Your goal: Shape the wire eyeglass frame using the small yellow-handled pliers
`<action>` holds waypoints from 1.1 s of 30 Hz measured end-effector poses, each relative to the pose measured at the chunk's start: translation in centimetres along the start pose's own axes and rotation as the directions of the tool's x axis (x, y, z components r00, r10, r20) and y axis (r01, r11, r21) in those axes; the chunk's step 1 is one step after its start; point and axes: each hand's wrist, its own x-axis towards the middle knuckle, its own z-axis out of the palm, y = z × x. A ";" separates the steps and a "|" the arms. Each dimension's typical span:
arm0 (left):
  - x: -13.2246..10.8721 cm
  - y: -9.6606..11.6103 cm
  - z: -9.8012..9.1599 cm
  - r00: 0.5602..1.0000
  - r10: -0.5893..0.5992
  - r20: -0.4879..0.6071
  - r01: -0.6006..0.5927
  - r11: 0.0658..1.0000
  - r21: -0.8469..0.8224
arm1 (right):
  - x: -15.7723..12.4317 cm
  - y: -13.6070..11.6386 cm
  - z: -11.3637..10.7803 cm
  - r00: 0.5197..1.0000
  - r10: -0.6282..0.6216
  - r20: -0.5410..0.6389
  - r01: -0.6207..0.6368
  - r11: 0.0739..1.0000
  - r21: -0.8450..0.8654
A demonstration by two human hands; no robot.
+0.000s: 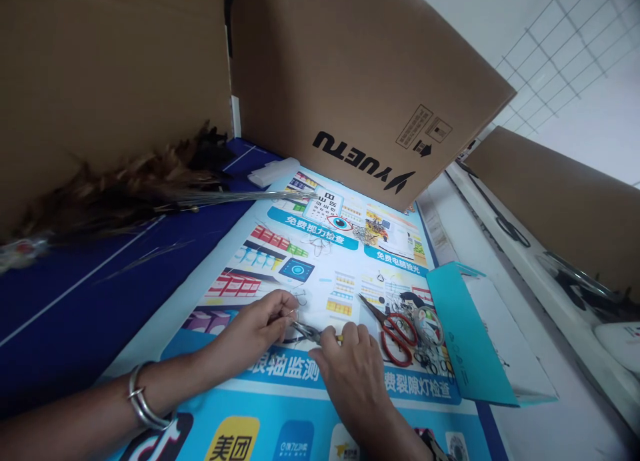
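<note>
Right hand (353, 374) over half-hidden pliers (306, 330)

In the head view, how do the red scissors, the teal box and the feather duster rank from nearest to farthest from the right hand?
From the right hand, which grips small pliers:
1. Red scissors, just to its right on the poster.
2. Teal box, farther right, at the poster's edge.
3. Feather duster, far left, on the blue cloth.
</note>
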 end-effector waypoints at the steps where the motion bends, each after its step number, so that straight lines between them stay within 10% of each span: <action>1: 0.0 0.0 -0.1 1.000 0.001 0.005 -0.001 1.000 0.012 | 0.1 0.0 0.1 1.000 -0.002 0.006 0.002 1.000 0.001; 33: -0.2 0.5 -0.3 1.000 -0.003 0.027 0.000 0.995 0.103 | 0.3 0.8 2.0 0.997 -0.005 0.074 -0.008 0.985 0.174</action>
